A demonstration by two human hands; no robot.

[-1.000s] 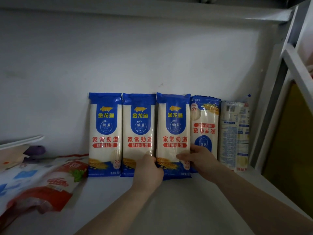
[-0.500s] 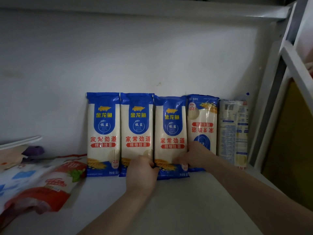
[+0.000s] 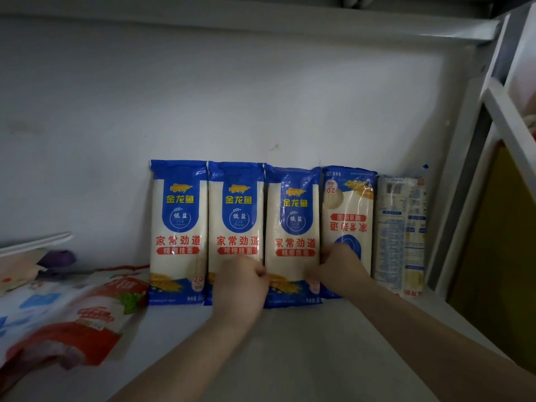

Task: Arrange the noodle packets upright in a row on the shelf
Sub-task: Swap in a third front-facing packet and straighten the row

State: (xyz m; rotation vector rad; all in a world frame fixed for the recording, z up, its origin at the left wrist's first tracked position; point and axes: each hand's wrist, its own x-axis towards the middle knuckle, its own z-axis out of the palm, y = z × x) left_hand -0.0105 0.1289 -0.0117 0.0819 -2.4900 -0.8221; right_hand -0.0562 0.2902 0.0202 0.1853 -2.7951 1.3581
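Blue-and-white noodle packets (image 3: 293, 236) with red lettering stand by a red-and-white bag (image 3: 84, 323) on the grey shelf (image 3: 290, 358).

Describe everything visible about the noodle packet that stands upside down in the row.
The upside-down noodle packet is a glossy clear-and-blue plastic pack showing pale noodles, its red lettering inverted. It stands fourth from the left against the wall on the shelf, between two neighbouring packets. The right hand covers its lower left part, fingers curled at its edge.

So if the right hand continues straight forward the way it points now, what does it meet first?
The right hand already grips the third noodle packet at its right edge. Just behind its fingers stands the upside-down packet, then probably the back wall.
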